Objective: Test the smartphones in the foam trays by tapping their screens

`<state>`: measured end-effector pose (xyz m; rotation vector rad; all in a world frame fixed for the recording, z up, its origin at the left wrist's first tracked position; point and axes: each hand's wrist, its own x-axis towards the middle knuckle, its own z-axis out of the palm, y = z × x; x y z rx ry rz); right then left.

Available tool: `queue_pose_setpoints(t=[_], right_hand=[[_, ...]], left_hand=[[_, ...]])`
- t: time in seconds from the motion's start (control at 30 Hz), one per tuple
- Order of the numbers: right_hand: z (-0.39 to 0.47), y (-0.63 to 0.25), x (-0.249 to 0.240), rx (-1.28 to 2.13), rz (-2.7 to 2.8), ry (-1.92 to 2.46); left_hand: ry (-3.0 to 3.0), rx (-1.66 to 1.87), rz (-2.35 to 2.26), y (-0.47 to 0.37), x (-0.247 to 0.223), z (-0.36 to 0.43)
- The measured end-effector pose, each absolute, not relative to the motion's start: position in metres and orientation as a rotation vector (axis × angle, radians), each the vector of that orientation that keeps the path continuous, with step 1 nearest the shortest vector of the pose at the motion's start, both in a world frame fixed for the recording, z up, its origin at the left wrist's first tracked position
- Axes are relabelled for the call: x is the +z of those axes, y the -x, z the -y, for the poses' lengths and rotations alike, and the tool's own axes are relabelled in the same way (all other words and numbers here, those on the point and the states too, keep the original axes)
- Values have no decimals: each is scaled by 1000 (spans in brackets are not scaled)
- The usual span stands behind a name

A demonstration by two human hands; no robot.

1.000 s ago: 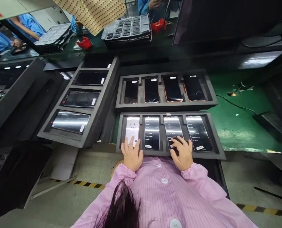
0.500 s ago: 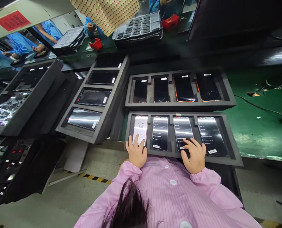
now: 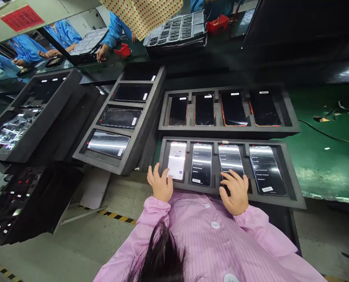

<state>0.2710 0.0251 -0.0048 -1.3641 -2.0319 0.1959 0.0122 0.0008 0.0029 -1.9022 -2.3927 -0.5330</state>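
Note:
Right in front of me lies a dark foam tray [image 3: 293, 196] with several smartphones in its slots. My left hand [image 3: 160, 183] is open at the tray's near left corner, fingers spread beside the lower edge of the leftmost smartphone [image 3: 177, 156], whose screen is lit white. Over the lower part of the third smartphone [image 3: 231, 156] rests my right hand [image 3: 235, 192], open, its fingers covering some of the dark menu. Contact with the glass is hard to tell. The second smartphone [image 3: 201, 164] and the rightmost smartphone [image 3: 267, 168] show dark screens with white menu text.
Behind stands another foam tray [image 3: 227, 129] of dark-screened phones. A slanted stack of phone trays [image 3: 139, 137] is to the left, with more trays [image 3: 54, 105] beyond. A cable [image 3: 330, 136] lies on the green mat at right. Co-workers in blue sleeves [image 3: 116, 31] sit across.
My left hand has drawn back left from the white screen, baring its lower part. My right hand stays over the third phone, slightly lower. The view has shifted a little.

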Motion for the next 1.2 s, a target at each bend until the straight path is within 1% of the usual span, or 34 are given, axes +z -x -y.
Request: queue_pose_setpoints(t=[0.13,0.37,0.57,0.77,0.97,1.2], right_hand=[[-27,-261,-3,238,2074,1305],[-27,-261,-4,231,2072,1314],[-32,-239,7,295,2117,1160],[-43,-197,17,381,2321,999],[-47,-173,14,406,2522,1089],[-48,-171,13,373,2514,1145]], left_hand=[[2147,-498,2268,-21,7,-2],[2211,-474,2285,-28,7,-1],[1996,-665,2342,-10,1,1],[1988,-619,2398,2,0,3],[2084,-560,2387,2,-3,5],[2143,-593,2350,4,-5,6]])
